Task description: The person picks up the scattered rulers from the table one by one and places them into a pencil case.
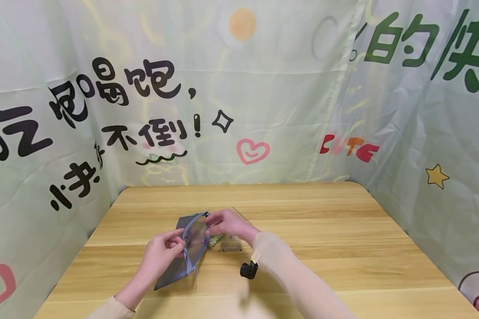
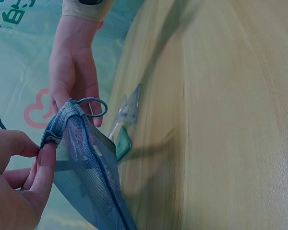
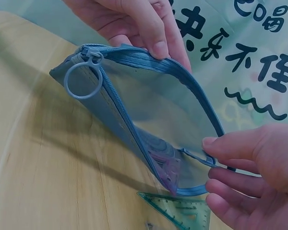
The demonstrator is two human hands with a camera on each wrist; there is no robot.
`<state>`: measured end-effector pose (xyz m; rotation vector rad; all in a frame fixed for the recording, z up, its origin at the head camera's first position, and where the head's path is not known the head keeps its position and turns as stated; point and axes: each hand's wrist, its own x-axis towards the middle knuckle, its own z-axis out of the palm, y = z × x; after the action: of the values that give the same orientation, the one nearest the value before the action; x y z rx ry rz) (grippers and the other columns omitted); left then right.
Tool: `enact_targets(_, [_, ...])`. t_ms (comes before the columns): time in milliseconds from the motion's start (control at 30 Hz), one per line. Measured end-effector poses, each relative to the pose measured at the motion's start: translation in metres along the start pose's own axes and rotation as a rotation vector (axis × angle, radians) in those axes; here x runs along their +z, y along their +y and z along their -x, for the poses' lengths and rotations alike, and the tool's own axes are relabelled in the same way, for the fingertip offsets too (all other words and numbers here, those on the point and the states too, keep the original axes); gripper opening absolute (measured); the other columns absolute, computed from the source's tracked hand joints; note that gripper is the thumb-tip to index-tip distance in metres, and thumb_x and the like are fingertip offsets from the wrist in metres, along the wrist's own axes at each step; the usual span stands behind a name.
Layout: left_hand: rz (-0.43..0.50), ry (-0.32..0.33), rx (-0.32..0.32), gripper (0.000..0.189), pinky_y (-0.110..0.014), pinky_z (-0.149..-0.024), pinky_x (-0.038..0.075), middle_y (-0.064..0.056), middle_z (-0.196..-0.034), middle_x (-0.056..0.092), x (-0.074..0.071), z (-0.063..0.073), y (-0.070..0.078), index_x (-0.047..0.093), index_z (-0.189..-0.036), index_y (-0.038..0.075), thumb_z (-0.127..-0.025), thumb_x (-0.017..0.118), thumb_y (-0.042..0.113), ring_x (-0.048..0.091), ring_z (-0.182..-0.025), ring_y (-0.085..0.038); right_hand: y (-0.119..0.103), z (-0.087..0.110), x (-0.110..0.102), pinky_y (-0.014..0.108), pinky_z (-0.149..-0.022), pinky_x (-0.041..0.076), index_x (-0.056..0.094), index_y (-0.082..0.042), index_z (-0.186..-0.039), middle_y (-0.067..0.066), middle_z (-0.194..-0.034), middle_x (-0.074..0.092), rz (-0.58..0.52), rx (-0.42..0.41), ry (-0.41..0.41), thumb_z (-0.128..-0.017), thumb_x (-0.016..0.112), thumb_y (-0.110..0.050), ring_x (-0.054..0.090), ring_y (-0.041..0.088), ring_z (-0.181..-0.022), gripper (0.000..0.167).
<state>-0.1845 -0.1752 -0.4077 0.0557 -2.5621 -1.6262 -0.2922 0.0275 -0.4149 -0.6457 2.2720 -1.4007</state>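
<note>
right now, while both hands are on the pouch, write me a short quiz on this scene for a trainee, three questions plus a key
1. True or false: the pouch is zipped shut.
2. What shape is the zip pull? a) star b) ring c) heart
3. Which of the hands grip the pouch: left, right or both?

Key
1. False: its mouth gapes open.
2. b
3. Both: the left hand and the right hand each pinch its edge.
</note>
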Motion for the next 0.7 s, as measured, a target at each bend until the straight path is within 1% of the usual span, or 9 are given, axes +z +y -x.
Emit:
enact_targets(100, [0.004, 0.001, -0.004, 0.04, -0.019, -0.064, 0.06, -0.011, -0.085, 0.068, -0.0003, -0.0001, -0.0008, 0.063, -0.125, -0.008, -0.086, 0.064, -0.004, 0.064, -0.07, -0.006, 0.0017, -0.0004, -0.002, 0.034, -0.086, 0.06, 0.064, -0.001, -0.126, 0.019, -0.127, 0.066, 0.007, -0.005, 0.02, -0.088, 0.072, -0.01, 0.066, 0.029, -0.112, 0.041])
enact_targets(333, [0.002, 0.008, -0.005, 0.04, -0.019, -0.063, 0.06, -0.011, -0.085, 0.068, -0.0008, -0.0004, 0.0, 0.063, -0.125, -0.008, -0.085, 0.063, -0.005, 0.064, -0.069, -0.006, 0.0034, 0.0009, -0.0045, 0.043, -0.087, 0.059, 0.064, -0.001, -0.127, 0.018, -0.126, 0.066, 0.025, -0.008, 0.036, -0.088, 0.071, -0.01, 0.066, 0.025, -0.109, 0.04])
enact_targets(533, [0.019, 0.013, -0.014, 0.042, -0.019, -0.063, 0.06, -0.012, -0.086, 0.068, -0.0024, -0.0013, 0.0004, 0.062, -0.125, -0.009, -0.084, 0.062, -0.006, 0.064, -0.069, -0.005, 0.0042, 0.0018, -0.0057, 0.037, -0.085, 0.06, 0.063, 0.002, -0.126, 0.022, -0.123, 0.066, -0.001, -0.017, 0.046, -0.088, 0.07, -0.007, 0.066, 0.022, -0.104, 0.04])
enact_targets(700, [0.019, 0.012, -0.013, 0.042, -0.019, -0.063, 0.06, -0.012, -0.086, 0.068, -0.0034, -0.0018, 0.0, 0.063, -0.125, -0.008, -0.084, 0.061, -0.006, 0.064, -0.069, -0.005, 0.0065, 0.0021, -0.0067, 0.033, -0.084, 0.06, 0.063, 0.003, -0.125, 0.021, -0.119, 0.067, 0.01, -0.024, 0.059, -0.087, 0.071, -0.006, 0.066, 0.023, -0.105, 0.04])
